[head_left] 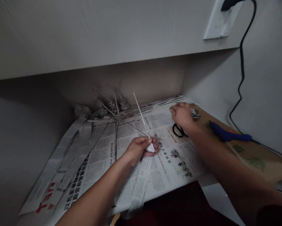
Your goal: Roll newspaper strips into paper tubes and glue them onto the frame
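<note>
One slim pale paper roll (pixel 141 115) | left hand (pixel 138 149): pinching it | right hand (pixel 182 115): grip unclear

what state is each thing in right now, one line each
paper strip: partly rolled, gripped in the left hand
right hand: blurred, grip unclear
scissors: lying down, blades hidden, open or shut unclear
blue glue gun: lying down, hot or cold unclear
black plug: plugged into the wall socket
newspaper: spread out
rolled paper sticks: bunched, lying at the back
</note>
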`<state>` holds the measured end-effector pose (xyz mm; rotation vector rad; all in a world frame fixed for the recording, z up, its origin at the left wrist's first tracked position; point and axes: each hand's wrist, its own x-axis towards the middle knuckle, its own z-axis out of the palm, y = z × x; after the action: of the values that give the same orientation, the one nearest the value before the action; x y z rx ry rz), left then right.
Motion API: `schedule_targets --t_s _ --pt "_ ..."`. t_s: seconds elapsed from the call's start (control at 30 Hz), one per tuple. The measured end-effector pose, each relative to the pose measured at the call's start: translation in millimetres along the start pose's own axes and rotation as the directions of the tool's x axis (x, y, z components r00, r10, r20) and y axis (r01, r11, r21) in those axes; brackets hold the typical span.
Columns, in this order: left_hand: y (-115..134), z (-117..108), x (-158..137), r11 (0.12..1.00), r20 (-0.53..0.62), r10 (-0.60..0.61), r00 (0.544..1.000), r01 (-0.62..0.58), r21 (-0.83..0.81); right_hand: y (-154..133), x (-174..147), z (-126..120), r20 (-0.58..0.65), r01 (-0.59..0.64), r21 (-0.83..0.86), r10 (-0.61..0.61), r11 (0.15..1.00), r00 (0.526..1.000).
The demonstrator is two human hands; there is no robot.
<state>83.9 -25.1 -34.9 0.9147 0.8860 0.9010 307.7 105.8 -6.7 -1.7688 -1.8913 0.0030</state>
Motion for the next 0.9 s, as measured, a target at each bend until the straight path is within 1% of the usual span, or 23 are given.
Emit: schedule_targets --t_s 0.03,0.07,0.1,0.13,0.17,0.2,0.23,0.3,0.33,0.4,0.43,0.47,0.6,0.67,0.8,0.83,0.87,0.9 --pt "-2 -2 0 1.0 0.007 0.001 1.0 -0.001 0.004 -18 -9 3 0.143 0.023 0.238 -0.059 0.971 0.988" --pt "-3 -3 0 1.0 0.013 0.001 1.0 -0.001 0.009 -35 -18 6 0.312 -0.018 0.466 -0.146 0.884 0.939" --pt "-3 -4 0 1.0 0.018 0.001 1.0 -0.001 0.014 -50 -26 9 0.453 -0.103 0.634 -0.261 0.766 0.852" --pt "-4 -5 -1 1.0 0.019 0.001 1.0 -0.001 0.019 -62 -33 11 0.54 -0.194 0.718 -0.359 0.669 0.761" --pt "-4 -5 -1 1.0 0.017 0.0 1.0 -0.001 0.023 -72 -39 14 0.576 -0.268 0.758 -0.417 0.595 0.703" --pt "-4 -6 -2 1.0 0.011 0.001 1.0 -0.001 0.028 -78 -43 15 0.585 -0.321 0.781 -0.446 0.536 0.678" --pt "-4 -6 -2 0.999 0.004 0.001 1.0 -0.002 0.033 -81 -45 17 0.581 -0.353 0.796 -0.457 0.492 0.673" --pt "-4 -7 -3 0.999 -0.004 0.002 1.0 -0.002 0.043 -80 -48 20 0.56 -0.382 0.822 -0.473 0.423 0.68" --pt "-4 -7 -3 0.999 -0.004 0.001 1.0 -0.001 0.049 -78 -48 21 0.551 -0.391 0.831 -0.497 0.395 0.67" --pt "-5 -7 -3 0.998 0.002 -0.004 1.0 0.004 0.059 -72 -48 26 0.54 -0.406 0.842 -0.539 0.355 0.647" --pt "-5 -7 -3 0.998 0.004 -0.008 1.0 0.007 0.065 -70 -48 28 0.537 -0.414 0.844 -0.543 0.342 0.645" --pt "-5 -7 -3 0.997 0.005 -0.007 1.0 0.007 0.072 -68 -48 31 0.536 -0.424 0.844 -0.534 0.328 0.654" --pt "-6 -5 -3 0.991 0.002 0.022 1.0 -0.022 0.131 -67 -49 36 0.536 -0.466 0.844 -0.448 0.265 0.716" --pt "-6 -4 -4 0.985 0.004 0.021 1.0 -0.022 0.173 -69 -50 34 0.54 -0.477 0.842 -0.399 0.254 0.741" --pt "-5 -4 -4 0.981 -0.018 0.005 1.0 -0.002 0.192 -72 -51 26 0.541 -0.468 0.836 -0.283 0.288 0.792" --pt "-5 -4 -4 0.983 -0.026 0.003 1.0 0.002 0.183 -73 -52 25 0.532 -0.459 0.841 -0.283 0.286 0.798" --pt "-5 -5 -4 0.985 -0.031 0.001 1.0 0.004 0.173 -73 -52 24 0.525 -0.452 0.847 -0.308 0.28 0.793" --pt "-5 -5 -4 0.986 -0.035 0.002 0.999 0.004 0.164 -72 -52 24 0.522 -0.448 0.851 -0.353 0.272 0.777"
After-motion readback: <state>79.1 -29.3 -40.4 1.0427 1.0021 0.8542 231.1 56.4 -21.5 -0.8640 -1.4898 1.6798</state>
